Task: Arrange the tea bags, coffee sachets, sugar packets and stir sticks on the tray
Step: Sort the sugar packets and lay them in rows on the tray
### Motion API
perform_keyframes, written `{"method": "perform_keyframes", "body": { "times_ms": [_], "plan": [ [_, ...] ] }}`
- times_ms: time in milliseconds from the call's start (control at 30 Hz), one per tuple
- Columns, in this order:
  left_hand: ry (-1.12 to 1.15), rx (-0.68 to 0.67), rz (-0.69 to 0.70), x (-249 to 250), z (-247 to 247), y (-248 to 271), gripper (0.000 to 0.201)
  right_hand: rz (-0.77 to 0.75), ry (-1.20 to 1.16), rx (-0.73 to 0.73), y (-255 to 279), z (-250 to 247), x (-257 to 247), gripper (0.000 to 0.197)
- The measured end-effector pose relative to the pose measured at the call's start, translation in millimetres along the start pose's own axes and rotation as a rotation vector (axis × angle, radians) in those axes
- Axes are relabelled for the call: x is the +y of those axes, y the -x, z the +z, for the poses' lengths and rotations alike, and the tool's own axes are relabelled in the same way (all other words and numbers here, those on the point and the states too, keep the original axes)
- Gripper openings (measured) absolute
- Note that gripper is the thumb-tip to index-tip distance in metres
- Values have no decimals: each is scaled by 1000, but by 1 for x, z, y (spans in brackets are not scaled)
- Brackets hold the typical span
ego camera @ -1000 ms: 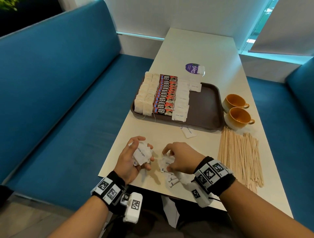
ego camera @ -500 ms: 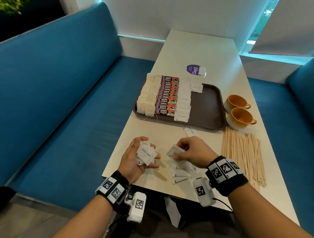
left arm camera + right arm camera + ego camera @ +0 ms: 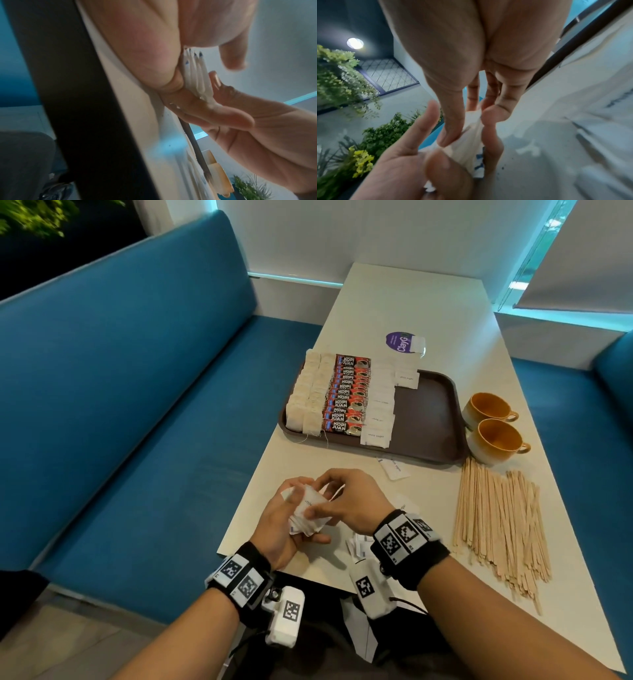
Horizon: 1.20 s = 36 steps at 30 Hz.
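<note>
Left hand is gripping a sugar stack, palm up and fingers curling round it, over the surface well to the near side of the tray. Right hand is meeting it from the right, with thumb and fingers pinching the top of the same stack. The right wrist view is showing that pinch plainly. The left wrist view is showing the stack edge-on, several packets fanning between the two hands.

On the tray I am reading left to right. Tea bags are lying in two columns against the left rim. Coffee sachets are overlapping in one column right beside them. Sugar rows are running beside those, with a short second column at the far rim.

A loose packet is lying on the surface just off the tray's near rim. More packets are lying scattered under the right wrist, farther from the tray. Stir sticks are lying in a loose heap off the tray's near right corner. Two cups are standing just beside the tray's right rim, one behind the other. A purple disc is lying just past the far rim.
</note>
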State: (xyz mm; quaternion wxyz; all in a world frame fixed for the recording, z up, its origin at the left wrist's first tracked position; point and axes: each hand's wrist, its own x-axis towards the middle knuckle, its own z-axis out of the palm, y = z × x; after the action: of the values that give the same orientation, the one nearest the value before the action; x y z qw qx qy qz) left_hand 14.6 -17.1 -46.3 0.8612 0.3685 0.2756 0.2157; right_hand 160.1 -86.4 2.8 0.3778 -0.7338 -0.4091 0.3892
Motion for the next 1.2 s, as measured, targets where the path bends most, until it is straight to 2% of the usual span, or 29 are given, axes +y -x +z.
{"method": "perform_keyframes", "body": {
  "times_ms": [133,233,300,367,467,600,700,867,967,1000,1100,1200],
  "plan": [
    [-46,-20,29,0,-1,0,48,-52,183,65,2,-2,0,45],
    [-36,9,60,-3,-2,-2,45,-30,122,89,5,-21,7,47],
    [-52,32,73,-5,-4,-3,39,-7,86,172,11,-42,13,39],
    [-75,38,81,-7,-4,-3,33,0,160,243,22,-62,21,26],
    [-149,57,103,-10,1,-4,28,26,380,130,43,-79,34,18],
    [-203,77,122,-13,11,-7,27,11,592,-49,59,-77,47,36],
    [-175,86,118,-12,11,-6,30,-34,678,-51,59,-67,52,42],
    [-137,63,123,-9,8,-7,32,-93,673,28,59,-56,58,14],
    [-149,48,120,-10,9,-8,33,-133,670,23,62,-52,60,13],
    [-149,45,120,-10,9,-8,33,-149,681,-5,65,-51,60,19],
    [-154,30,129,-10,8,-8,31,-153,714,-99,74,-47,63,52],
    [-144,22,131,-11,6,-9,29,-167,742,-118,76,-46,65,61]
  ]
}}
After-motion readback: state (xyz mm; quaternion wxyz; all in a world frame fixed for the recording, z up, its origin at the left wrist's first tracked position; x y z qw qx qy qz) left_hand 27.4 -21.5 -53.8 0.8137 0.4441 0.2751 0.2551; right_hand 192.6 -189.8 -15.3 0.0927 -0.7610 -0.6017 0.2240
